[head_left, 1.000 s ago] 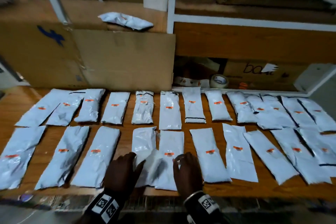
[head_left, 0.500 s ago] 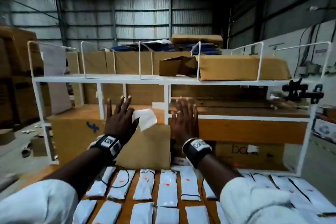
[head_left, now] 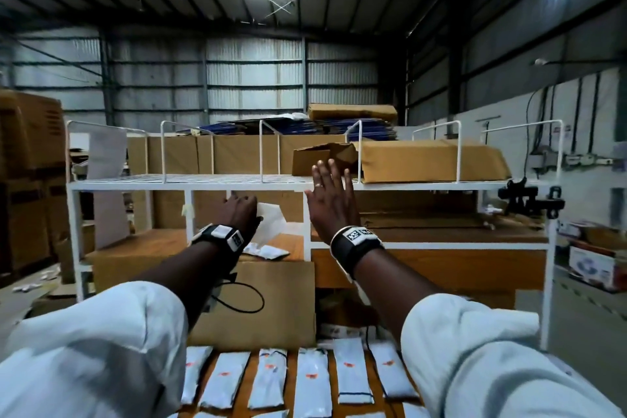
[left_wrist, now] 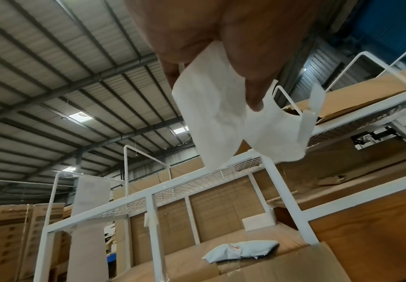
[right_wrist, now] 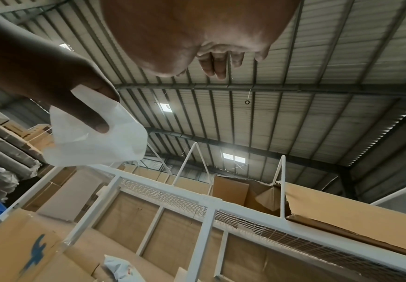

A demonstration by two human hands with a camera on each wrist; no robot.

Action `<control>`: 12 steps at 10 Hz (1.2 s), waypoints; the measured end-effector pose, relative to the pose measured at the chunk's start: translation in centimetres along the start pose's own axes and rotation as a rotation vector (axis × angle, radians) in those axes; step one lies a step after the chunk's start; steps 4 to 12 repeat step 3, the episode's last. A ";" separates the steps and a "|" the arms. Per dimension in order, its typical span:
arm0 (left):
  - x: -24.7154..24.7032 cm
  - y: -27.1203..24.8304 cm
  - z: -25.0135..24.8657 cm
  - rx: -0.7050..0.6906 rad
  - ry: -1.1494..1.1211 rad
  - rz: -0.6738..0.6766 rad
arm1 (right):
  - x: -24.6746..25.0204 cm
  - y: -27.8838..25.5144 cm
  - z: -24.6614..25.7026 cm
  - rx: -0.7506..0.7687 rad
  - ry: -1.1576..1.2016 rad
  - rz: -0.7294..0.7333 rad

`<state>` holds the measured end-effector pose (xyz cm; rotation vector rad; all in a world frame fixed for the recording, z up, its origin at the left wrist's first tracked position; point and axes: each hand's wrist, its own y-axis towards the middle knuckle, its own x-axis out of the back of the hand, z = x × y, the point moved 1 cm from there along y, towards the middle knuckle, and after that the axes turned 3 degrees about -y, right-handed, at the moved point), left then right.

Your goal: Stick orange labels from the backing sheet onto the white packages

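Standing behind the wooden counter [head_left: 290, 394]: a white wire shelf rack [head_left: 203, 184] loaded with cardboard boxes, under a corrugated warehouse roof. Lying along the counter's near strip in the head view: six white packages [head_left: 312, 382] showing in full, each carrying a small orange label [head_left: 310, 375], with more cut off by the bottom edge and hidden under the two white sleeves. Resting apart on a cardboard box [head_left: 258, 299] on the rack's lower level: one more crumpled white package [left_wrist: 241, 250], plain in the left wrist view, only partly showing in the other two. Reaching up toward the rack: left hand [head_left: 239, 214], pinching a creased white backing sheet [left_wrist: 221, 114] between thumb and fingers; no labels making themselves out on its visible side. Hanging mostly hidden behind the hand in the head view, the sheet is showing its full crumpled shape only from the two wrist cameras [right_wrist: 95, 137]. Raised beside it: right hand [head_left: 330, 202], spread wide with straight fingers and holding nothing, a ring showing on one finger in the head view only. Filling the top of the right wrist view: a blurred palm, fingertips barely peeking past it.
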<state>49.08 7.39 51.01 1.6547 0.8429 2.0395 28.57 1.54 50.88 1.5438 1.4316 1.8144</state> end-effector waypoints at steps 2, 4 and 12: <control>-1.3 -0.7 0.4 -0.040 0.008 -0.243 | -0.4 0.0 -1.0 -0.037 -0.077 -0.045; -1.7 -0.5 1.1 -0.031 0.027 -0.408 | -0.5 1.0 -1.3 -0.077 -0.069 -0.078; -1.7 -0.5 1.1 -0.031 0.027 -0.408 | -0.5 1.0 -1.3 -0.077 -0.069 -0.078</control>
